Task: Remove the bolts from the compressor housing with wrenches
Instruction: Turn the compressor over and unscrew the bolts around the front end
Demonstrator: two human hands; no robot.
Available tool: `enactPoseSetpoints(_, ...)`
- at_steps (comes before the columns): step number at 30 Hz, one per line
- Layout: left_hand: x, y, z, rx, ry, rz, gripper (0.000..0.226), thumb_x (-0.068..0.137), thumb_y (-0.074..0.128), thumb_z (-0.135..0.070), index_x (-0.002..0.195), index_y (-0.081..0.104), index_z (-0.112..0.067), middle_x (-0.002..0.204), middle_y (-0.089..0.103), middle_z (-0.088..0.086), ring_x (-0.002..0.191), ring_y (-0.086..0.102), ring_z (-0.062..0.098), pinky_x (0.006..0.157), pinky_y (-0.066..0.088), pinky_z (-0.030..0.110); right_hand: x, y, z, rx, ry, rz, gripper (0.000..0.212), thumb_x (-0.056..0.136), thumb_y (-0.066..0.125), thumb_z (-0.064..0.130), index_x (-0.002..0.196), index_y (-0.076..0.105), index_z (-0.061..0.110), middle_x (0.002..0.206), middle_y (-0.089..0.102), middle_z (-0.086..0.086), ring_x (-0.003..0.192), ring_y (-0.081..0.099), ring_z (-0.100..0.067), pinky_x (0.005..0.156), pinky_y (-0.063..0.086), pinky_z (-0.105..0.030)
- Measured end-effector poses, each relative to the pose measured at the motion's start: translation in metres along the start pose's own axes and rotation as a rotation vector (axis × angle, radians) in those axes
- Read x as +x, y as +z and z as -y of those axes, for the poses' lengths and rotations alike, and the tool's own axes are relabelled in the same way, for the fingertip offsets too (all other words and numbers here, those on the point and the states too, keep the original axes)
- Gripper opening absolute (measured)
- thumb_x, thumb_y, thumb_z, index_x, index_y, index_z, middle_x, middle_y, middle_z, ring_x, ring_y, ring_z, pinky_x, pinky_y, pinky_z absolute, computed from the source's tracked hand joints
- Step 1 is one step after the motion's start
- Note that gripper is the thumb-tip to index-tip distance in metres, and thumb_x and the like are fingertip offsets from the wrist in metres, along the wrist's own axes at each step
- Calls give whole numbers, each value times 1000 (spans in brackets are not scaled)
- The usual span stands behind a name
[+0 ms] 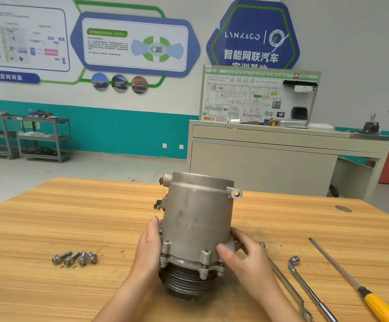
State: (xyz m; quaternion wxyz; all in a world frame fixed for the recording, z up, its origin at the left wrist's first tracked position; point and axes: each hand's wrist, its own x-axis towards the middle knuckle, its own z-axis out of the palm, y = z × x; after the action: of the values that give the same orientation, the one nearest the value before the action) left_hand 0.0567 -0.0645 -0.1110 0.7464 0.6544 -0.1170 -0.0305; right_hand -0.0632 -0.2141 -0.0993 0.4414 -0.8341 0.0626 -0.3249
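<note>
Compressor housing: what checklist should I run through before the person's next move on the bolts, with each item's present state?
1. Housing steadied: ok. The left hand and right hand both grip the compressor housing near its flange.
2. Removed bolts set aside: ok. Four bolts lie together on the table, left of the housing.
3. Wrench in hand: not ok. The L-shaped wrench and the flat wrench lie on the table at the right, ungripped.
4. Bolts left in the flange: cannot tell; its far side is hidden.
5. Screwdriver out of the way: ok. It lies beyond the wrenches.
</note>
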Motion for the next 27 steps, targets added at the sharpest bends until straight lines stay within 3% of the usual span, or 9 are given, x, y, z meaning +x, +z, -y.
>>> enactPoseSetpoints(3, 3, 0, -5, 7, -12, -30, 49, 100, 25, -44, 74, 63, -27, 62, 66, -17, 81, 58, 5, 66, 40, 29, 2, 10, 2, 43, 20, -16, 14, 84, 55, 51, 94, 48, 58, 107, 48, 36, 99, 39, 28, 78, 32, 0)
enactPoseSetpoints(5, 5, 1, -7, 20, -1, -53, 50, 100, 24, -47, 73, 61, -27, 66, 65, -18, 80, 58, 6, 67, 39, 28, 4, 21, 6, 73, 0, -32, 42, 81, 40, 57, 121, 29, 50, 113, 31, 45, 99, 24, 40, 79, 22, 10)
enactPoseSetpoints(7, 7, 1, -10, 33, -22, -59, 49, 99, 23, -49, 76, 59, -25, 77, 63, -13, 83, 56, 9, 72, 37, 30, 7, 28, 7, 182, 44, -35, 58, 81, 35, 56, 133, 18, 37, 109, 30, 49, 93, 26, 42, 73, 23, 12)
enactPoseSetpoints(10, 10, -1, -15, 70, -33, -50, 53, 99, 21, -50, 78, 60, -21, 88, 66, 2, 88, 59, 19, 78, 40, 35, 13, 31, 8, 198, 76, -27, 41, 92, 38, 40, 128, 19, 34, 79, 44, 58, 83, 36, 39, 66, 28, 10)
enactPoseSetpoints(12, 12, -3, -17, 112, -38, -33, 52, 99, 20, -51, 81, 59, -22, 97, 66, 7, 96, 59, 25, 87, 43, 38, 18, 32, 8, 211, 79, -38, 32, 97, 40, 28, 124, 24, 36, 78, 40, 61, 83, 36, 39, 65, 27, 11)
enactPoseSetpoints(16, 12, -2, -20, 194, 46, -53, 45, 99, 19, -51, 77, 54, -33, 91, 56, -6, 92, 50, 15, 81, 32, 30, 23, 36, 1, 262, 123, -68, 39, 97, 39, 28, 135, 33, 25, 91, 41, 53, 87, 30, 42, 69, 24, 12)
enactPoseSetpoints(19, 11, 3, -19, 193, 89, -93, 52, 99, 20, -50, 78, 61, -26, 84, 61, -8, 86, 56, 15, 72, 35, 30, 24, 36, -4, 268, 152, -88, 45, 97, 39, 31, 139, 35, 17, 104, 33, 45, 87, 28, 42, 71, 22, 13)
enactPoseSetpoints(23, 12, 7, -17, 193, 164, -186, 56, 100, 27, -44, 76, 68, -14, 76, 67, -2, 76, 58, 10, 62, 39, 25, 29, 35, -6, 274, 162, -123, 43, 97, 40, 30, 137, 41, 14, 115, 40, 34, 100, 37, 26, 72, 25, 11)
enactPoseSetpoints(27, 10, 2, -14, 37, 160, -97, 44, 99, 36, -41, 78, 69, -19, 70, 70, -4, 73, 62, 12, 63, 41, 27, 29, 35, -6, 289, 165, -177, 41, 97, 41, 28, 134, 45, 11, 134, 47, 11, 118, 38, 7, 86, 27, 1)
